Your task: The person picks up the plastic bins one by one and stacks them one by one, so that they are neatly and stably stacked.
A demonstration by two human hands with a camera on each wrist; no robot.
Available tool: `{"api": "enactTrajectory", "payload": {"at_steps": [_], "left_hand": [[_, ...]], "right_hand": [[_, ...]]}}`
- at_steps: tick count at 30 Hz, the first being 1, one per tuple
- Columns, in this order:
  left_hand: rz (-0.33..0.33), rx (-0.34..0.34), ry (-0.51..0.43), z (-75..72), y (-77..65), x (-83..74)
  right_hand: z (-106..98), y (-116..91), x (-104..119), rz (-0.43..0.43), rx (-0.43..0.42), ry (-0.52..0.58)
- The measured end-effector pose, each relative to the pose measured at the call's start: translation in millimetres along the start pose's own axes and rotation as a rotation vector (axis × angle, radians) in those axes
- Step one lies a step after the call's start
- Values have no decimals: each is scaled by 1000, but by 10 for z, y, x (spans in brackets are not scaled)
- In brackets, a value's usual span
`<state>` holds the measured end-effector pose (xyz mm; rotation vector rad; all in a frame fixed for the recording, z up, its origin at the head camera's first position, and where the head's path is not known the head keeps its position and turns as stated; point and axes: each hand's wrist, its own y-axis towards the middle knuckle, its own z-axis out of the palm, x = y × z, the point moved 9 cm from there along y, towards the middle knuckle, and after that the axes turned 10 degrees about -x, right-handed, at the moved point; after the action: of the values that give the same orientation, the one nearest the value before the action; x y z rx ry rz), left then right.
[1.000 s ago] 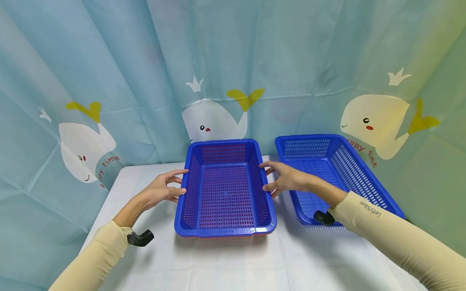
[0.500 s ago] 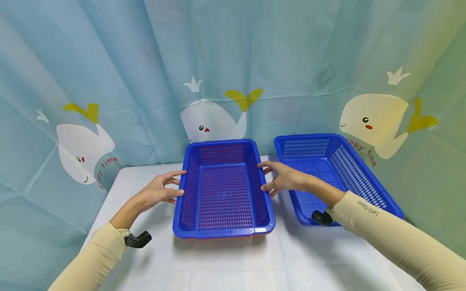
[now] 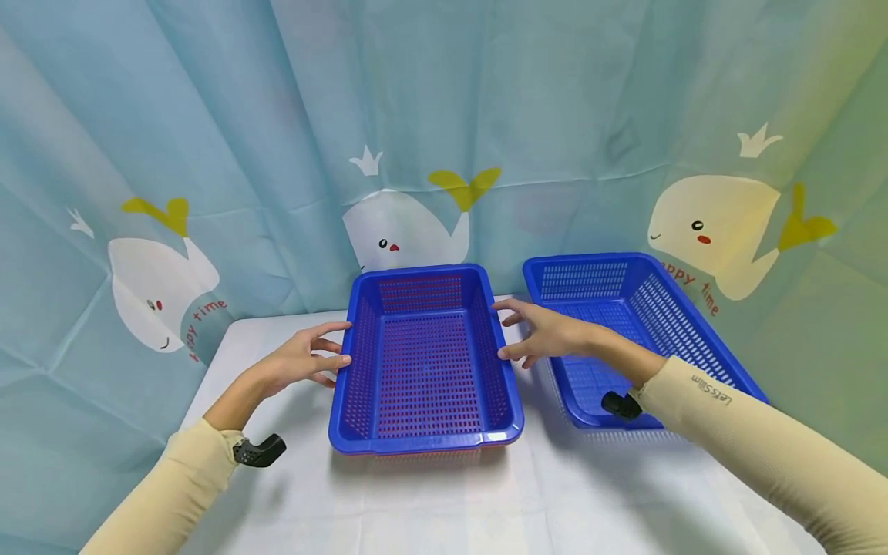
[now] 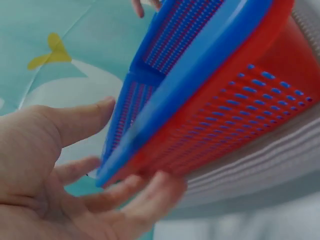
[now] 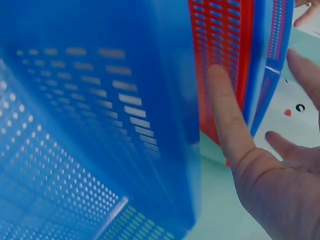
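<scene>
A blue perforated plastic basket (image 3: 428,445) sits nested in a red one (image 4: 295,60) at the middle of the table, and a pale slotted band shows under the red side. My left hand (image 3: 298,358) is at the left rim; in the left wrist view its thumb stands off the blue edge, while blurred fingertips reach beneath it along the red side. My right hand (image 3: 551,331) is at the opposite rim with its fingers spread and loosely bent. In the right wrist view a finger (image 5: 227,107) overlaps the red wall, and the other fingers stand apart from the rim.
A second blue basket (image 3: 680,324) stands close on the right, under my right forearm. White cloth covers the table (image 3: 430,509). Behind it hangs a light blue curtain (image 3: 555,100) with whale prints.
My right hand has risen slightly at the rim, its index fingertip now higher along the edge. My left hand has shifted a little. The nested baskets stay in about the same place.
</scene>
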<state>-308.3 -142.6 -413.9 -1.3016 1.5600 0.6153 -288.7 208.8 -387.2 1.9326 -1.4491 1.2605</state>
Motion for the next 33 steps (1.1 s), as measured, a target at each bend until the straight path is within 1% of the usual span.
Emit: {"api": "enactTrajectory", "payload": {"at_steps": [2, 4, 6, 8, 11, 15, 17, 20, 26, 29, 33], "left_hand": [[27, -20, 66, -20, 8, -70], [65, -64, 142, -53, 21, -144], [114, -119, 205, -80, 34, -232], [171, -179, 264, -93, 50, -332], [248, -249, 312, -74, 69, -481], [323, -305, 322, 21, 98, -676], [355, -325, 328, 98, 116, -789], [405, -342, 329, 248, 147, -979], [515, -336, 321, 590, 230, -1341], [535, -317, 309, 757, 274, -1453], [521, -290, 292, 953, 338, -1529]], "right_hand": [[-61, -32, 50, -41, -6, -61], [-131, -66, 116, -100, -32, -132], [-210, -100, 194, -176, -82, -205], [-297, -135, 276, -257, -151, -282], [-419, -191, 374, -358, -244, -368], [-566, -294, 451, -443, -337, -465], [-647, -356, 467, -464, -378, -510], [-774, -450, 464, -472, -431, -551], [-1026, -619, 413, -467, -507, -575], [-1134, -698, 366, -449, -532, -587], [-1256, -811, 294, -429, -563, -604]]}}
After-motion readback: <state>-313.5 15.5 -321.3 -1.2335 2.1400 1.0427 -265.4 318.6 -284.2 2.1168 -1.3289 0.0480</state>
